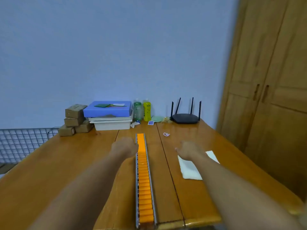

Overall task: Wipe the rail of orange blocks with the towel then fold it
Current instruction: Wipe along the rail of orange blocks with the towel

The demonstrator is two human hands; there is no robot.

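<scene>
A long metal rail of orange blocks (144,176) runs down the middle of the wooden table (66,163), from mid-table to the near edge. My left hand (125,146) is curled into a fist against the rail's left side near its far end, its fingers hidden at the rail's edge. A white towel (188,170) lies flat to the right of the rail. My right hand (188,151) hovers at the towel's far edge with the fingers curled and the thumb pointing left. My forearm covers the middle of the towel, and I cannot tell whether the fingers pinch it.
Along the back wall stand cardboard boxes (74,119), a blue box on white trays (108,113), two bottles (142,111) and a black router (185,117). A small pink loop (166,134) lies beyond the towel. A wooden wardrobe (269,97) is at the right, a wire grid (21,143) at the left.
</scene>
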